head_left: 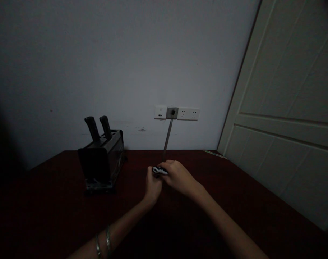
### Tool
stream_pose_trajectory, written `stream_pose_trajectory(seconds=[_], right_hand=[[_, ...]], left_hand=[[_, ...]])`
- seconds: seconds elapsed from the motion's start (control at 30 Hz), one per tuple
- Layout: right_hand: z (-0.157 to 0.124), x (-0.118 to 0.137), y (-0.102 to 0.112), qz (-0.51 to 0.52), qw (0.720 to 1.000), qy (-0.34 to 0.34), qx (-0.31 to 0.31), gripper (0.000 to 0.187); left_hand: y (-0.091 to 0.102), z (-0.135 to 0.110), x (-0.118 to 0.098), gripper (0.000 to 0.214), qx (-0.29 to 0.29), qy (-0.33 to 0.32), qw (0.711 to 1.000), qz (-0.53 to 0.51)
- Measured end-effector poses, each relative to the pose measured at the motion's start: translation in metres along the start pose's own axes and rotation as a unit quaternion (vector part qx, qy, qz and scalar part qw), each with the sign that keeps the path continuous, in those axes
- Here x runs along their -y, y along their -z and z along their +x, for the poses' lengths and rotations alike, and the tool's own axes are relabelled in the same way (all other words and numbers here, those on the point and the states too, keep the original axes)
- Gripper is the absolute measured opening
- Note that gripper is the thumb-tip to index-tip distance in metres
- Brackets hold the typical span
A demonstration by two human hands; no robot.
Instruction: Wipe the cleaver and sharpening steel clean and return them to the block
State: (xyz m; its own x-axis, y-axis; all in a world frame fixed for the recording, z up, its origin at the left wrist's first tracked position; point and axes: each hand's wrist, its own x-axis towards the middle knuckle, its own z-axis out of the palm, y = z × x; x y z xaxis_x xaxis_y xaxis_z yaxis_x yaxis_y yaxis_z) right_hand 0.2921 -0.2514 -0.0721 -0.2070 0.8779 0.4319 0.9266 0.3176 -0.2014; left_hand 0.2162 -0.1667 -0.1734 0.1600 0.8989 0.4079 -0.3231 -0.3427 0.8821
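Observation:
My left hand (153, 183) and my right hand (177, 174) meet over the table, both closed around a dark object with a black-and-white end (160, 171). That end faces me between the thumbs, and the fingers hide most of the rest. Beyond the hands, a narrow grey strip (167, 138) slants up toward the wall socket. Whether it belongs to the held object cannot be made out. Ahead and to the left stands a dark knife block (95, 163) with two black handles (92, 128) sticking up from its top.
The dark red table (142, 160) runs to a pale wall (112, 64). White socket plates (188, 114) flank a grey one (172, 112) with something black in it. A panelled light door (285, 108) rises at the right, and a thin flat strip (215, 154) lies at the back right.

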Motion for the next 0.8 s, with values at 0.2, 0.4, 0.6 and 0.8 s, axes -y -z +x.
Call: stream_pose_trajectory(seconds=[0.2,0.4,0.6,0.8], right_hand=[[0.000,-0.012,0.026,0.145,0.984,-0.034,-0.093,0.016],[-0.003,-0.060,0.028,-0.015,0.989,-0.123,-0.083,0.017],[-0.006,-0.080,-0.023,-0.138,0.983,-0.122,0.030,0.018],[-0.008,-0.076,-0.057,-0.162,0.978,-0.102,0.079,0.016]], left_hand=[[0.000,0.012,-0.011,0.025,-0.036,0.017,0.999,0.003],[0.001,0.021,-0.020,0.026,-0.031,0.027,0.999,-0.013],[0.005,0.028,-0.027,0.027,-0.013,0.013,0.999,-0.026],[0.005,0.031,-0.030,0.027,-0.006,0.017,0.999,-0.037]])
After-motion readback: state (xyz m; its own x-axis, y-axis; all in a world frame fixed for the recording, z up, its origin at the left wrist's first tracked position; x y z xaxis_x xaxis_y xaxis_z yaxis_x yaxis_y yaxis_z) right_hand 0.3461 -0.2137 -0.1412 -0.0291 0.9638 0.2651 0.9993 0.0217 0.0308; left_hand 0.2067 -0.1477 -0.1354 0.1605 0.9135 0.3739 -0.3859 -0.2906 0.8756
